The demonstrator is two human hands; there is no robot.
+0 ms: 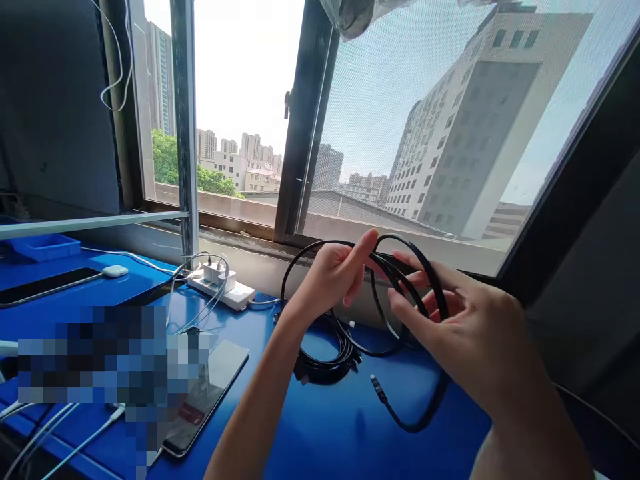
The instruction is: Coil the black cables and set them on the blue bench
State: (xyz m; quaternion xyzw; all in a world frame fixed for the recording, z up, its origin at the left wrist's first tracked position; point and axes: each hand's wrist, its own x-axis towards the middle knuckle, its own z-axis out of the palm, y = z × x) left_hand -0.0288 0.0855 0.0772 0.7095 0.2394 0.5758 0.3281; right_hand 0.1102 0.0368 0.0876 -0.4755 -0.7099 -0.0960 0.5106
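A black cable (395, 297) is held up in loops above the blue table (330, 427), in front of the window. My left hand (333, 273) pinches the cable at the top of the loops, fingers closed on it. My right hand (450, 320) grips the loops from the right, fingers curled around the strands. One cable end with a plug (379, 389) hangs down and touches the table. Below the hands lies a coiled bundle of black cable (327, 363).
A white power strip (223, 287) with plugged chargers and white wires sits by the sill. A dark phone (207, 393) lies at lower left, another phone (45, 285) at far left beside a white charger. A blue tray (43, 245) stands at back left.
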